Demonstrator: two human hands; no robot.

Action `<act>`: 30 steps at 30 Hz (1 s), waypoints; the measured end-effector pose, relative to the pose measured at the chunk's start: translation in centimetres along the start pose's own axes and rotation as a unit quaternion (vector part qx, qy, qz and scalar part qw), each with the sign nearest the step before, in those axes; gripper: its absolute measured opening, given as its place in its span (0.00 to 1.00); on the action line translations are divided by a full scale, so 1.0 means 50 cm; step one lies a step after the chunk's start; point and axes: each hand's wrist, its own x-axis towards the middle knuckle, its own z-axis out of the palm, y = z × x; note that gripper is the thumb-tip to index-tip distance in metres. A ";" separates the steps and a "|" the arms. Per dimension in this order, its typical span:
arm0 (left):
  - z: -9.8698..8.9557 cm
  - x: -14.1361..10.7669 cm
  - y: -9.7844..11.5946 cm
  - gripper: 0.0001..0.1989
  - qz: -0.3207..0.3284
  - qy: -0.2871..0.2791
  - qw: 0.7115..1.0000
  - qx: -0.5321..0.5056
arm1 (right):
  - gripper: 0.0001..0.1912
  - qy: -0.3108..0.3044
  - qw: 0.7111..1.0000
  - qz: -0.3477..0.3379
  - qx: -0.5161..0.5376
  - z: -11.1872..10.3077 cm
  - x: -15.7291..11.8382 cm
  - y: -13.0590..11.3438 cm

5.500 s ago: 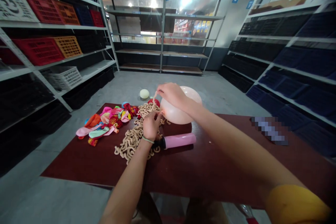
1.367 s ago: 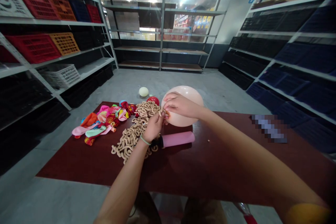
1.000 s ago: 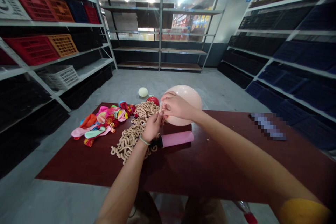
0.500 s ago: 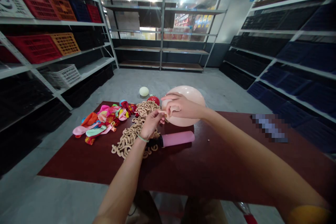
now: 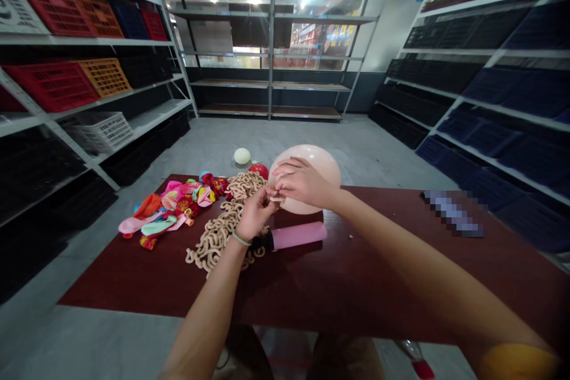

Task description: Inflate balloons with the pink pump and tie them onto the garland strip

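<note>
A large pale pink inflated balloon (image 5: 318, 166) stands over the table's far edge. At its left side my left hand (image 5: 257, 212) pinches the balloon's neck between thumb and fingers. My right hand (image 5: 303, 181) lies against the balloon's near side, its fingertips closed on the same neck. Beneath and left of my left hand are tan curled long balloons (image 5: 217, 237) in a heap. A pink pump (image 5: 299, 236) with a black end lies just nearer than the hands. Flat coloured balloons (image 5: 171, 209) are piled at the left.
The dark red table (image 5: 356, 285) carries a blurred bluish item (image 5: 452, 212) at the right. Beyond the far edge are a red balloon (image 5: 259, 170) and a pale round balloon (image 5: 242, 156). Shelves with crates (image 5: 53, 86) line both sides; a metal rack (image 5: 271, 41) stands ahead.
The view has shifted slightly. My right hand's fingers have come down and closed nearer the left fingertips, at the balloon's neck.
</note>
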 end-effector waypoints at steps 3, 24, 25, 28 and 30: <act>-0.002 -0.003 0.000 0.07 0.012 0.020 0.997 0.068 | 0.09 0.014 1.000 -0.002 -0.016 0.009 0.000 -0.002; 0.020 -0.023 -0.010 0.08 0.069 0.174 0.981 0.048 | 0.07 0.057 0.995 0.037 0.074 -0.017 0.003 -0.024; 0.020 -0.023 -0.011 0.08 0.068 0.174 0.981 0.047 | 0.06 0.055 0.995 0.035 0.075 -0.016 0.003 -0.024; 0.018 -0.023 -0.016 0.08 0.070 0.168 0.982 0.052 | 0.06 0.050 0.995 0.042 0.080 -0.016 0.004 -0.026; 0.017 -0.024 -0.020 0.08 0.076 0.171 0.980 0.064 | 0.05 0.035 0.995 0.043 0.081 -0.017 0.005 -0.027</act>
